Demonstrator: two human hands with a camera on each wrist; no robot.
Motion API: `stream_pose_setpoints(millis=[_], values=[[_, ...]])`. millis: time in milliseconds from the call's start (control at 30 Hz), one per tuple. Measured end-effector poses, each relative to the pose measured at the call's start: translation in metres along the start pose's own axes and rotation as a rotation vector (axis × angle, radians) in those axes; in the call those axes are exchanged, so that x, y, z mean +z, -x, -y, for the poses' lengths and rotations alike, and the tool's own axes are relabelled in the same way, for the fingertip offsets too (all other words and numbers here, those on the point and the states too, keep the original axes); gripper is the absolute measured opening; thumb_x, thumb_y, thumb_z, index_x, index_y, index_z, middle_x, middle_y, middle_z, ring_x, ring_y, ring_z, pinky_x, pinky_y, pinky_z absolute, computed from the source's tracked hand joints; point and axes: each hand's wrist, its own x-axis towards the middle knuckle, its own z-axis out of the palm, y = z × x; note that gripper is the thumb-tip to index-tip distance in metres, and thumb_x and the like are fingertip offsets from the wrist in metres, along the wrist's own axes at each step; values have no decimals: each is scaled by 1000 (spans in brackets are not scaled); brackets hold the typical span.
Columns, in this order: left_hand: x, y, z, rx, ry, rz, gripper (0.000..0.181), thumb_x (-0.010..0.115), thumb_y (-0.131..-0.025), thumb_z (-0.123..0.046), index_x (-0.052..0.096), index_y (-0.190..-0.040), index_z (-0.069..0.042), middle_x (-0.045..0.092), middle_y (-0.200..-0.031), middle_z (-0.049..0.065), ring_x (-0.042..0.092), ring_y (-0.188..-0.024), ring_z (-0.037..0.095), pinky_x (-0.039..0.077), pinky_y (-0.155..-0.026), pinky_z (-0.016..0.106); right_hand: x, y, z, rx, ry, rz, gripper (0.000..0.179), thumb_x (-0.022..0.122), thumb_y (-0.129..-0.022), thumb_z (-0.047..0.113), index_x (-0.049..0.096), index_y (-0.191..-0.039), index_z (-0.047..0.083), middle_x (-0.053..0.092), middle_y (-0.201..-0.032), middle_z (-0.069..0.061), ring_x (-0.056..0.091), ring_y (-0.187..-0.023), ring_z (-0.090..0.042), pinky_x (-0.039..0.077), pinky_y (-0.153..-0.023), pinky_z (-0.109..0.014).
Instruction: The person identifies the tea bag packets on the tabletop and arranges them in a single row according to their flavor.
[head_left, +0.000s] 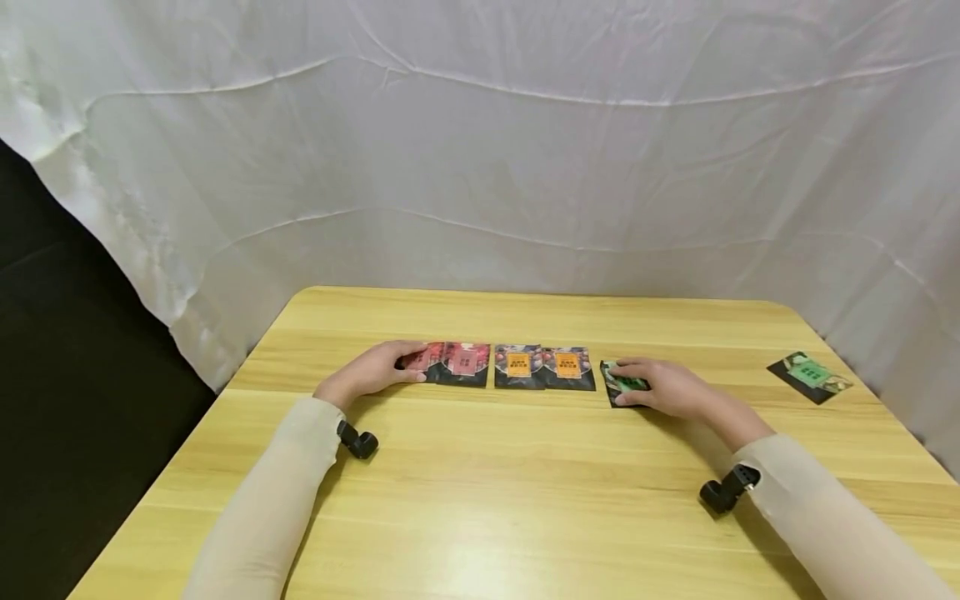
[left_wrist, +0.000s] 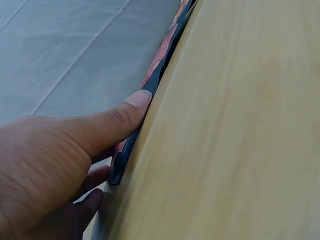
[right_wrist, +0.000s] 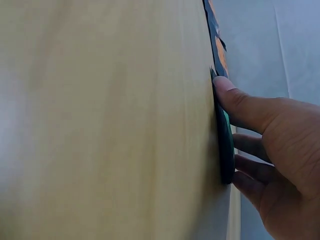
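Note:
At the left end of a row of flat packets, my left hand (head_left: 378, 367) holds a red-and-black packet (head_left: 416, 360) between thumb and fingers. This packet partly lies under a second red packet (head_left: 465, 364). In the left wrist view the thumb (left_wrist: 137, 102) presses on the packet's dark edge. My right hand (head_left: 667, 387) grips a green-and-black packet (head_left: 611, 385) at the row's right end, its thumb at the near edge and fingers over the far part. Part of that packet is hidden. Between the hands lie two orange-labelled packets (head_left: 517, 367), overlapping slightly.
Another green packet (head_left: 810, 375) lies turned at an angle near the right edge of the wooden table (head_left: 487, 483). A pale cloth (head_left: 480, 167) hangs behind the table. Small black cameras (head_left: 360, 442) are worn on both wrists.

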Motion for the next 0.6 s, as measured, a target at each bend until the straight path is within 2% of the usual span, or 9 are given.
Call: stream_pose_setpoints(millis=[267,600], values=[[-1,0,-3,7,26,2,69,67,-93,-39,41,-149,-7,42,-150,15,35,-139,33,28,-114,49,0,-12,-6,52,-32,-12,69,65,-91,49,52,-142,5,46,-145,-23,40,-130,-48,34,-105,-62],[-2,0,-5,-3,20,8,69,66,-94,-38,41,-150,-7,42,-150,15,34,-140,33,27,-114,48,-1,-22,-8,60,-40,-18,68,65,-93,44,49,-143,0,43,-145,-26,38,-132,-48,30,-108,-62]])
